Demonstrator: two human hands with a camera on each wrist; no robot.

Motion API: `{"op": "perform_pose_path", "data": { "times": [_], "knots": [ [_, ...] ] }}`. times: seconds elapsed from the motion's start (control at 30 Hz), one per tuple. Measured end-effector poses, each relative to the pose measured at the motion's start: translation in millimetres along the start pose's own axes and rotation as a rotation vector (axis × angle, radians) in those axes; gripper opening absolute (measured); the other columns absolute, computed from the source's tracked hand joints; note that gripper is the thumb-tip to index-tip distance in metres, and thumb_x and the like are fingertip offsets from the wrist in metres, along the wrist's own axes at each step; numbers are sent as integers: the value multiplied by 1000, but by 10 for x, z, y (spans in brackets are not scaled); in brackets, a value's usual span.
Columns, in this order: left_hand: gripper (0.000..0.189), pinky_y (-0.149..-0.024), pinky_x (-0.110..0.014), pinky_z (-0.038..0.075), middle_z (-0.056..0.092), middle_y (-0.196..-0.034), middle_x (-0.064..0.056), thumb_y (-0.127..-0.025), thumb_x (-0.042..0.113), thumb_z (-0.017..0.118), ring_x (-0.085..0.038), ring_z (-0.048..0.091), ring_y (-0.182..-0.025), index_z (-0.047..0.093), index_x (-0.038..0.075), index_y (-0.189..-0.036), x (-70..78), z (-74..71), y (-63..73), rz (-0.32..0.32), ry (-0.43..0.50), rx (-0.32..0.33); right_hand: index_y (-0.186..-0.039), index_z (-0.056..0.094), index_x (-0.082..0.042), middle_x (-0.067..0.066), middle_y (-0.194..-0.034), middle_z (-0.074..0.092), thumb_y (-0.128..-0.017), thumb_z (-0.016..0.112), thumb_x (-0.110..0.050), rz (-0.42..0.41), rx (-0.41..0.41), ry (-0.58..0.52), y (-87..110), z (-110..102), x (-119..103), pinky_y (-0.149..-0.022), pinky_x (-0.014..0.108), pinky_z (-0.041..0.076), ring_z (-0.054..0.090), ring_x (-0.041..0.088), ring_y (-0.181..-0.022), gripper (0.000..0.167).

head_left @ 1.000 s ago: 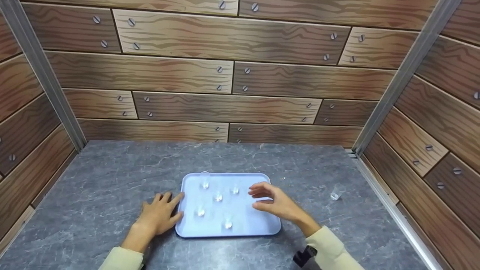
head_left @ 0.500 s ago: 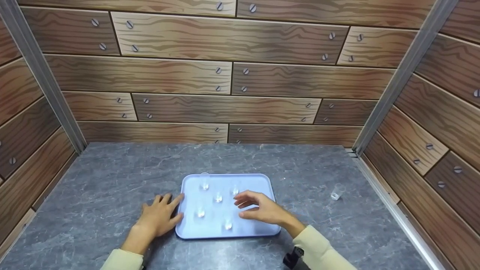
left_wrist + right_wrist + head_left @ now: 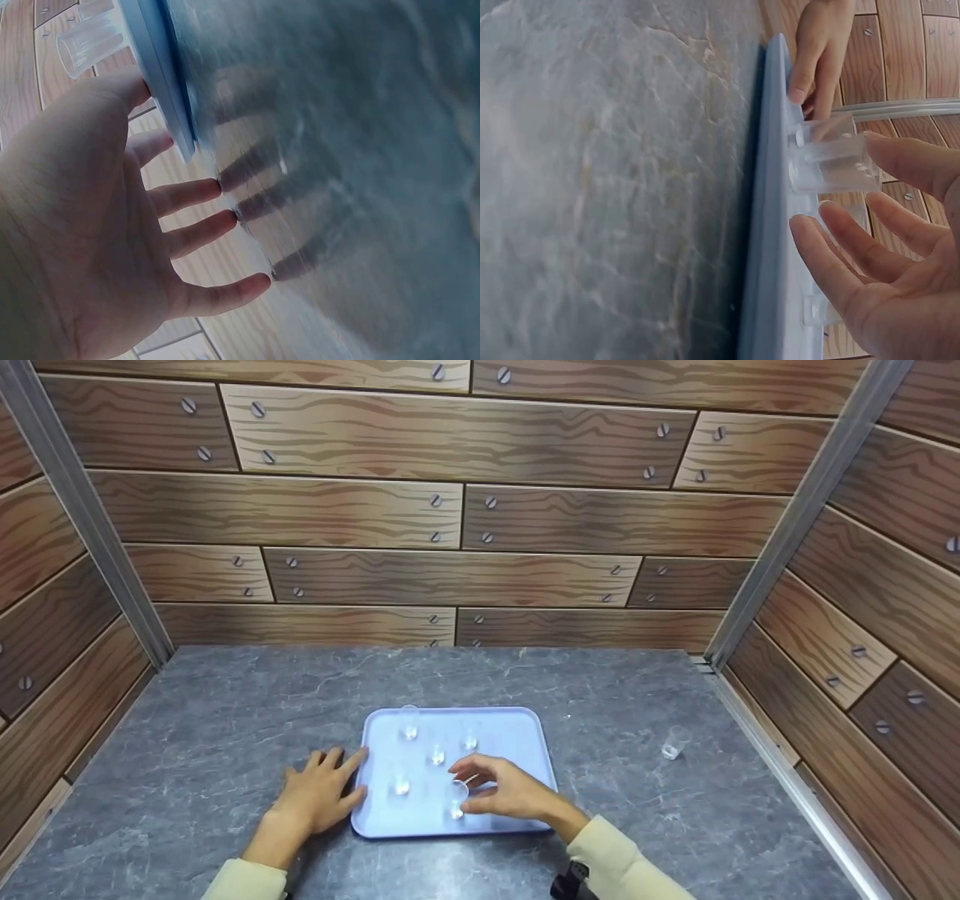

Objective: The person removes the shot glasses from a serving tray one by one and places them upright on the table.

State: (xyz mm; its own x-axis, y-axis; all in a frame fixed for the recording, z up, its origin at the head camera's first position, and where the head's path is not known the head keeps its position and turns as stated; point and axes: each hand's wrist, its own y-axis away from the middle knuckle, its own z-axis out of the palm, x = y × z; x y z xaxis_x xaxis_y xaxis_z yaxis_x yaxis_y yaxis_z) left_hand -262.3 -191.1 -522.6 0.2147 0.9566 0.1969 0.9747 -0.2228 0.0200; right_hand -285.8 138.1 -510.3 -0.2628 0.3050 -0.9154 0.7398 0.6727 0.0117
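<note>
On a light blue tray (image 3: 510, 729) stand several small clear plastic cups, among them a front cup (image 3: 457, 810), a left cup (image 3: 402, 786) and a middle cup (image 3: 436, 754). The right hand (image 3: 501, 791) is at the front cup, thumb on the near side and bent fingers on the far side. In the right wrist view, the thumb tip is by the rim of a clear cup (image 3: 836, 169), with the fingers spread apart below. Against the tray's left edge, the left hand (image 3: 315, 793) has thumb and index finger at the rim, its other fingertips on the table.
Another clear cup (image 3: 673, 745) lies tilted on the grey marbled table (image 3: 247, 697), right of the tray. Wood-patterned walls (image 3: 360, 514) enclose the back and sides, with metal posts (image 3: 802, 510) at the corners.
The right hand has moved left and toward the person, from the tray's right side to the front cup. The left hand has stayed at the tray's edge.
</note>
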Motion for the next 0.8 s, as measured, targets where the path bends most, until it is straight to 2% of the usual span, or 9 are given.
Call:
{"op": "perform_pose_path", "data": {
  "times": [0.17, 0.47, 0.8],
  "knots": [
    [61, -93, -84, 40, 53, -147, -22, -101, 47, 59, -47, 49, -135, 46, 22, -155, -5, 18, 9, -3, -6, -13, -134, 59, 6, 26, -133, 62, -89, 78, -5, -8, 9, 7, -25, 72, 28, -102, 43, 57, 61, 38, -122, 50],
    [61, -94, -84, 39, 53, -147, -23, -101, 46, 60, -48, 49, -135, 47, 22, -155, 3, 3, -6, 1, 1, -2, -130, 62, 6, 23, -122, 66, -88, 79, -5, -22, 27, 17, -42, 86, 45, -90, 22, 57, 63, 21, -105, 47],
    [61, -96, -84, 38, 52, -147, -22, -101, 47, 60, -48, 49, -135, 46, 22, -155, -8, -2, -15, -10, -2, -14, -126, 66, 4, 24, -118, 67, -89, 78, -3, -39, 23, 1, -44, 83, 56, -89, 20, 56, 63, 14, -103, 40]
  ]
}}
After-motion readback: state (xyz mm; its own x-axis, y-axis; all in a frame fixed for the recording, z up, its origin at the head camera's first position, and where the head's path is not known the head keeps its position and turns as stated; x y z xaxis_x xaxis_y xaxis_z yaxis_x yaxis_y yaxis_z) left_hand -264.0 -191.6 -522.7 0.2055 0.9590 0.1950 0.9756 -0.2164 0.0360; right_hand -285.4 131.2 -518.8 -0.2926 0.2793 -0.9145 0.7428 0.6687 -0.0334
